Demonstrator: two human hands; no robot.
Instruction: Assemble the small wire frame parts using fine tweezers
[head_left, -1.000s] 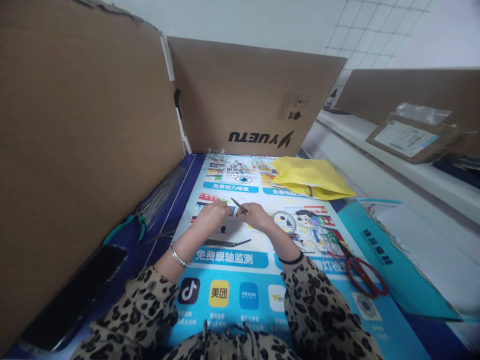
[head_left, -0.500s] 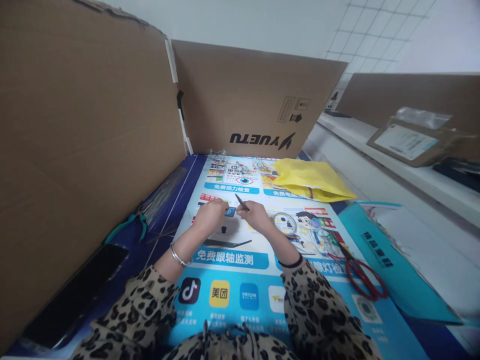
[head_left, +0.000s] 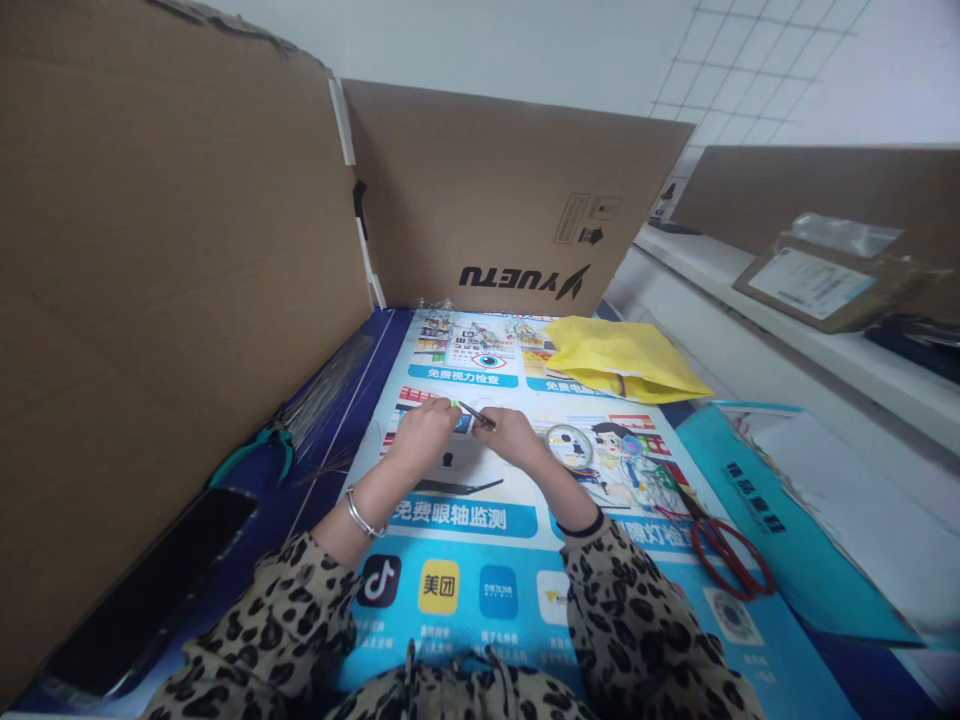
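My right hand [head_left: 512, 438] is closed around a slim dark tool, most likely tweezers [head_left: 478, 416], whose tip points left toward my other hand. Just beside that tip, my left hand [head_left: 426, 438] has its fingers pinched together; whatever they hold is too small or hidden to make out. Both hands are over the printed poster sheet [head_left: 457, 550], close to each other. Right of my right hand lies a round clear spool [head_left: 570, 447] with thin coloured strands near it.
Red-handled scissors [head_left: 731, 560] and a teal packet [head_left: 780, 520] lie at right, a yellow pouch [head_left: 626, 360] behind. On the left are teal-handled pliers [head_left: 255, 455], thin wires [head_left: 330, 395] and a black phone [head_left: 154, 590]. Cardboard panels [head_left: 510, 190] stand behind and left.
The tweezers have tilted flatter, and their tip has swung left and down toward my left fingers. Both hands have otherwise barely moved.
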